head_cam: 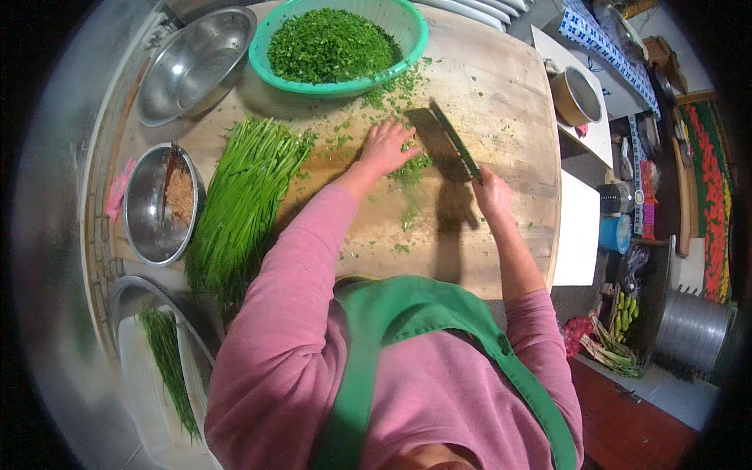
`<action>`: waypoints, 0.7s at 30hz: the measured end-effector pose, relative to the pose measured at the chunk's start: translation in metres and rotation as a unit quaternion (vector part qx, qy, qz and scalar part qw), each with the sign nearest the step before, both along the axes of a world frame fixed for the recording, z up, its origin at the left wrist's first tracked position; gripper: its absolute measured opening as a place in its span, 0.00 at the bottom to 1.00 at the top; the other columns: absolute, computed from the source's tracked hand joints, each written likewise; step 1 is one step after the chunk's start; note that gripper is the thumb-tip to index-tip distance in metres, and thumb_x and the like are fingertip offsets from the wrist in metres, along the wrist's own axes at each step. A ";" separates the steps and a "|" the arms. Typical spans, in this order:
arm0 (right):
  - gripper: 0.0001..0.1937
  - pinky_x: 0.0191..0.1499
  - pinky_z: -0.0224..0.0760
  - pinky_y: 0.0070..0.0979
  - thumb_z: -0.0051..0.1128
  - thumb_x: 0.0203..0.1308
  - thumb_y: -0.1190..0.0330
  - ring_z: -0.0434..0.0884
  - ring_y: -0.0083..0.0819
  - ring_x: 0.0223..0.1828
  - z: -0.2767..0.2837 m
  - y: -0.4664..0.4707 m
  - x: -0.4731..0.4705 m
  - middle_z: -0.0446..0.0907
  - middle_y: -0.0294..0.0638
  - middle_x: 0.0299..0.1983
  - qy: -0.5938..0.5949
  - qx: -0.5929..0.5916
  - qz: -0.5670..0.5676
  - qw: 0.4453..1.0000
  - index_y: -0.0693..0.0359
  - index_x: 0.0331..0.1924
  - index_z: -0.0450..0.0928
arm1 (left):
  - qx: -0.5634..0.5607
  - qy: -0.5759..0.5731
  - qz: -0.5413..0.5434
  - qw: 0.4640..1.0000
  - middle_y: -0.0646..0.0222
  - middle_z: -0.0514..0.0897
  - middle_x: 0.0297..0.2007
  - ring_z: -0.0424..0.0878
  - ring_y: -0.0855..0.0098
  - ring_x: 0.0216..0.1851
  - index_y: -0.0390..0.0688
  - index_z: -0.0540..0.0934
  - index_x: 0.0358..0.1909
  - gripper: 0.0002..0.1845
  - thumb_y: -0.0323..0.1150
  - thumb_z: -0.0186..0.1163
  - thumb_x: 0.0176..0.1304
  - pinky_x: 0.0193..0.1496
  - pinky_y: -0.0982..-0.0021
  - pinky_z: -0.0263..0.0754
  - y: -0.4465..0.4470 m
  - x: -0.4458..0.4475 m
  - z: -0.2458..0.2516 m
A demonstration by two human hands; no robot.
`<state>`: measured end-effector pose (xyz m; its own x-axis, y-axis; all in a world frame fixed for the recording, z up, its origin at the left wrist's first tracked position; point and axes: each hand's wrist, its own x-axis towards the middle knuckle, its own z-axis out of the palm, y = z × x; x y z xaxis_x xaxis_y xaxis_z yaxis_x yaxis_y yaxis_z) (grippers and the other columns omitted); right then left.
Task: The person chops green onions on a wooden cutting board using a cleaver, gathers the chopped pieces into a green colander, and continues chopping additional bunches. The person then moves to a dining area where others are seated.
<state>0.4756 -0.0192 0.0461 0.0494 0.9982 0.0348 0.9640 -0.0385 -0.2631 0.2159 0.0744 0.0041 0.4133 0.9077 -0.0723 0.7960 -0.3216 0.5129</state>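
Note:
My right hand [493,194] grips the handle of a cleaver [455,138]. Its blade is seen nearly edge-on and points away from me, with a dark shadow on the wood beside it. My left hand [385,147] has its fingers spread and holds nothing that I can see. It is low over the wooden table [376,235], beside a small patch of chopped green chives [413,167]; whether it touches them I cannot tell. Left of my left arm lies a thick bundle of uncut chives [247,200]. At the far side, a green plastic basin [338,88] holds a heap of chopped greens [332,47].
A steel basin [197,70] stands tilted at the far left. Nearer is a steel bowl [134,205] of minced filling [179,197] with chopsticks. Below, a white basket [132,376] contains more chives [170,364]. A pot [577,97] stands on a board at right.

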 end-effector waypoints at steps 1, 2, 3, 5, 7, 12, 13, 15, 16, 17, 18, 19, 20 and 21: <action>0.08 0.36 0.73 0.47 0.56 0.59 0.64 0.80 0.55 0.34 -0.006 -0.008 -0.003 0.80 0.53 0.30 0.007 0.022 0.031 0.999 0.57 0.39 0.77 | -0.012 0.005 -0.052 0.999 0.57 0.60 0.71 0.50 0.56 0.74 0.49 0.66 0.69 0.33 0.55 0.52 0.67 0.76 0.56 0.42 -0.012 0.003 -0.002; 0.06 0.36 0.74 0.46 0.55 0.59 0.66 0.80 0.54 0.33 -0.009 -0.017 -0.005 0.80 0.51 0.30 -0.006 0.042 0.074 0.996 0.57 0.38 0.77 | -0.016 0.010 -0.098 0.995 0.56 0.61 0.70 0.51 0.55 0.74 0.48 0.67 0.68 0.33 0.54 0.53 0.67 0.76 0.56 0.42 -0.029 0.005 -0.002; 0.07 0.36 0.74 0.45 0.56 0.59 0.66 0.80 0.53 0.33 -0.010 -0.026 -0.006 0.80 0.51 0.30 -0.012 0.007 0.092 0.996 0.57 0.39 0.76 | -0.046 0.016 -0.145 0.988 0.55 0.62 0.70 0.53 0.55 0.73 0.47 0.67 0.68 0.33 0.54 0.53 0.66 0.75 0.56 0.42 -0.049 0.006 -0.001; 0.07 0.36 0.74 0.45 0.56 0.58 0.67 0.81 0.52 0.33 -0.008 -0.045 -0.011 0.79 0.50 0.31 -0.021 -0.039 0.131 0.990 0.57 0.39 0.76 | -0.141 0.052 -0.222 0.963 0.51 0.63 0.68 0.54 0.55 0.73 0.45 0.68 0.67 0.35 0.54 0.57 0.63 0.76 0.56 0.41 -0.083 0.000 0.006; 0.09 0.36 0.75 0.44 0.56 0.57 0.67 0.81 0.51 0.33 -0.003 -0.065 -0.013 0.79 0.49 0.30 -0.025 -0.058 0.156 0.986 0.57 0.40 0.77 | -0.173 0.023 -0.214 0.961 0.52 0.62 0.69 0.53 0.53 0.73 0.47 0.67 0.67 0.38 0.55 0.59 0.59 0.75 0.52 0.41 -0.116 -0.014 0.014; 0.10 0.38 0.75 0.36 0.59 0.56 0.69 0.83 0.44 0.33 0.007 -0.111 -0.006 0.82 0.50 0.33 0.155 -0.053 0.034 0.986 0.59 0.42 0.80 | 0.058 0.039 -0.232 0.970 0.56 0.53 0.73 0.45 0.47 0.74 0.56 0.58 0.73 0.50 0.62 0.64 0.50 0.70 0.34 0.37 -0.182 -0.034 0.027; 0.09 0.38 0.74 0.35 0.58 0.56 0.69 0.83 0.44 0.34 0.006 -0.118 -0.001 0.83 0.50 0.34 0.209 -0.053 -0.017 0.976 0.60 0.41 0.80 | 0.065 0.064 -0.248 0.964 0.56 0.52 0.73 0.45 0.47 0.74 0.56 0.57 0.73 0.50 0.63 0.64 0.50 0.71 0.35 0.37 -0.188 -0.033 0.027; 0.10 0.34 0.69 0.25 0.60 0.59 0.70 0.75 0.23 0.29 0.007 -0.135 0.017 0.80 0.35 0.28 0.361 -0.061 -0.157 0.917 0.67 0.41 0.79 | 0.048 0.087 -0.282 0.954 0.56 0.51 0.74 0.46 0.48 0.74 0.56 0.57 0.73 0.52 0.65 0.63 0.49 0.71 0.35 0.38 -0.189 -0.024 0.025; 0.08 0.29 0.65 0.23 0.59 0.61 0.69 0.72 0.20 0.27 0.007 -0.144 0.028 0.76 0.31 0.26 0.400 -0.092 -0.241 0.879 0.64 0.40 0.79 | 0.054 0.079 -0.268 0.959 0.55 0.51 0.74 0.48 0.48 0.74 0.56 0.56 0.74 0.51 0.66 0.61 0.51 0.70 0.35 0.39 -0.184 -0.019 0.024; 0.07 0.26 0.61 0.20 0.59 0.61 0.68 0.69 0.17 0.25 0.005 -0.155 0.039 0.73 0.29 0.24 0.467 -0.087 -0.294 0.830 0.62 0.40 0.78 | 0.130 0.082 -0.229 0.961 0.55 0.52 0.73 0.49 0.48 0.73 0.56 0.55 0.74 0.50 0.65 0.60 0.53 0.70 0.35 0.40 -0.176 -0.014 0.021; 0.08 0.25 0.61 0.20 0.59 0.61 0.68 0.68 0.17 0.23 0.002 -0.166 0.052 0.71 0.27 0.23 0.500 -0.060 -0.322 0.802 0.60 0.40 0.76 | 0.167 0.091 -0.199 0.961 0.55 0.52 0.73 0.50 0.48 0.73 0.56 0.55 0.74 0.48 0.65 0.59 0.54 0.70 0.35 0.41 -0.162 -0.011 0.019; 0.08 0.24 0.61 0.20 0.60 0.61 0.66 0.68 0.18 0.22 -0.002 -0.179 0.064 0.69 0.27 0.22 0.533 -0.047 -0.356 0.766 0.58 0.39 0.74 | 0.196 0.112 -0.171 0.959 0.55 0.53 0.73 0.50 0.48 0.73 0.56 0.55 0.74 0.47 0.64 0.59 0.56 0.70 0.35 0.42 -0.149 -0.012 0.017; 0.08 0.24 0.62 0.21 0.59 0.62 0.64 0.69 0.20 0.21 -0.004 -0.194 0.080 0.70 0.28 0.23 0.554 -0.056 -0.350 0.753 0.56 0.39 0.73 | 0.191 0.089 -0.125 0.970 0.54 0.54 0.72 0.51 0.48 0.73 0.55 0.55 0.74 0.46 0.62 0.58 0.58 0.70 0.36 0.43 -0.136 -0.017 0.014; 0.08 0.23 0.63 0.21 0.58 0.63 0.64 0.70 0.21 0.21 -0.010 -0.207 0.092 0.71 0.30 0.24 0.525 -0.041 -0.406 0.747 0.56 0.40 0.73 | 0.181 0.077 -0.081 0.977 0.53 0.56 0.71 0.51 0.49 0.73 0.53 0.55 0.74 0.45 0.61 0.57 0.59 0.70 0.37 0.44 -0.123 -0.022 0.011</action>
<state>0.5676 -0.2266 0.0360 0.5976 0.6203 -0.5079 -0.1215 -0.5561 -0.8222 0.1942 -0.0487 0.0150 0.5624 0.8094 0.1692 0.7786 -0.5872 0.2212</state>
